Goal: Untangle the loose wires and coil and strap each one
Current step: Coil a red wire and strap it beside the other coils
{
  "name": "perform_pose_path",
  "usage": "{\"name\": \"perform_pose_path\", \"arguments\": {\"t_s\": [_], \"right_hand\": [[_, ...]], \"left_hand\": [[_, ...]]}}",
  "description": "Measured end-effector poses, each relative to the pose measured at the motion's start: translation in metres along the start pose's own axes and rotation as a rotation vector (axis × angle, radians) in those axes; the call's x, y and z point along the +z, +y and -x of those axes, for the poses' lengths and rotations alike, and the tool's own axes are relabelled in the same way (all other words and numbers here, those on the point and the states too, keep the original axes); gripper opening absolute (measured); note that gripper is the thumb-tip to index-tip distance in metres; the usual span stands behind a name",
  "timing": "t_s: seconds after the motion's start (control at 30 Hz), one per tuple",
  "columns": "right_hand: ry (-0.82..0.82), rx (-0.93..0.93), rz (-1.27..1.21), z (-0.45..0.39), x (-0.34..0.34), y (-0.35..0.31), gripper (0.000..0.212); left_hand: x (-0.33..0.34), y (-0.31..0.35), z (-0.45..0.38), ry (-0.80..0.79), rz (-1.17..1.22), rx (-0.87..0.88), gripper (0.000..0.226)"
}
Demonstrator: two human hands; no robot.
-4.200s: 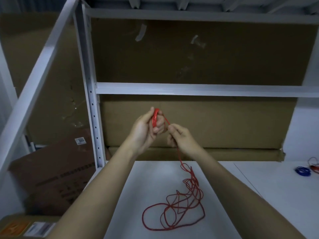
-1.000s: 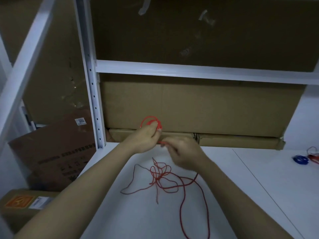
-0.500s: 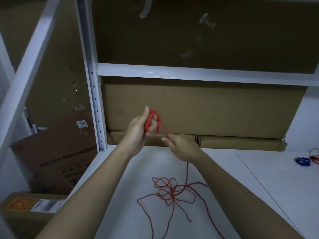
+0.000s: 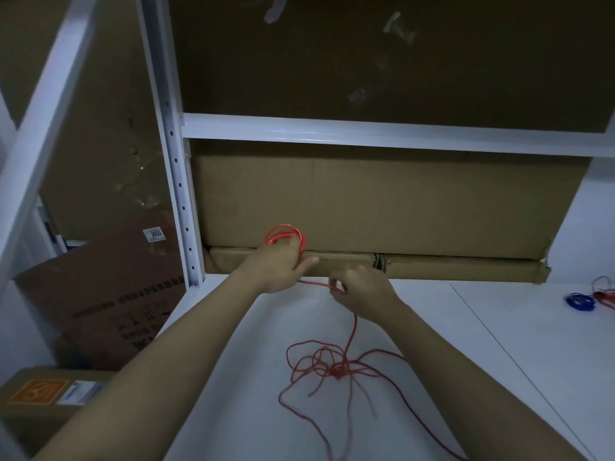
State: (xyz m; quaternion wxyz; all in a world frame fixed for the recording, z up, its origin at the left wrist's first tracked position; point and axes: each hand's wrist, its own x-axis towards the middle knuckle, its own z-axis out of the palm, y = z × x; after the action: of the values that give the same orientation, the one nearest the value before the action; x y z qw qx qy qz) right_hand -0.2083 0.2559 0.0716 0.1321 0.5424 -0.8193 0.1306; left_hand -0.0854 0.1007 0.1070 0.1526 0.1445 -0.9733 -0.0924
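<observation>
A thin red wire runs from a small coil (image 4: 285, 237) down to a loose tangle (image 4: 336, 367) lying on the white shelf surface (image 4: 239, 377). My left hand (image 4: 279, 266) holds the coil, whose loops stick up above the fingers. Just to its right, my right hand (image 4: 361, 289) pinches the strand that leaves the coil. From that hand the wire drops to the tangle, and further strands trail toward the bottom edge of the view.
A blue coiled wire (image 4: 580, 301) and another red wire (image 4: 604, 292) lie at the far right of the shelf. Cardboard boxes (image 4: 366, 207) close off the back. A white perforated upright (image 4: 176, 181) stands at the left, with more cartons (image 4: 106, 294) beyond it.
My left hand has turned the coil downward and forward, and my right hand has brought the strand under it. The tangle on the shelf has tightened into a smaller knot.
</observation>
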Motion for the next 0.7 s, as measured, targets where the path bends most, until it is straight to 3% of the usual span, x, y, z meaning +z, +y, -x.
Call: {"name": "perform_pose_path", "arguments": {"t_s": [0.13, 0.23, 0.33, 0.37, 0.47, 0.5, 0.6, 0.7], "right_hand": [[-0.226, 0.293, 0.046, -0.003, -0.001, 0.022, 0.052], [-0.194, 0.428, -0.185, -0.02, -0.02, 0.025, 0.055], [0.053, 0.393, -0.336, -0.035, -0.041, 0.025, 0.046], [0.039, 0.357, -0.339, -0.038, -0.047, 0.026, 0.045], [-0.24, 0.317, -0.275, -0.039, -0.064, 0.03, 0.042], [-0.225, 0.324, -0.315, -0.04, -0.069, 0.032, 0.041], [0.072, 0.343, -0.516, -0.045, -0.075, 0.036, 0.039], [-0.045, 0.288, -0.535, -0.046, -0.078, 0.026, 0.032]], "left_hand": [[0.001, 0.0, 0.001, -0.093, -0.126, 0.045, 0.049], [-0.001, 0.006, -0.003, -0.122, 0.042, 0.026, 0.057], [-0.011, 0.011, -0.004, -0.143, 0.242, -0.011, 0.063], [-0.014, 0.011, -0.004, -0.135, 0.267, -0.013, 0.062], [-0.027, 0.015, -0.001, -0.062, 0.4, -0.016, 0.051], [-0.03, 0.018, 0.001, -0.029, 0.495, -0.014, 0.047], [-0.043, 0.026, 0.003, 0.1, 0.772, -0.012, 0.044], [-0.054, 0.034, 0.002, 0.157, 0.924, -0.01, 0.04]]}}
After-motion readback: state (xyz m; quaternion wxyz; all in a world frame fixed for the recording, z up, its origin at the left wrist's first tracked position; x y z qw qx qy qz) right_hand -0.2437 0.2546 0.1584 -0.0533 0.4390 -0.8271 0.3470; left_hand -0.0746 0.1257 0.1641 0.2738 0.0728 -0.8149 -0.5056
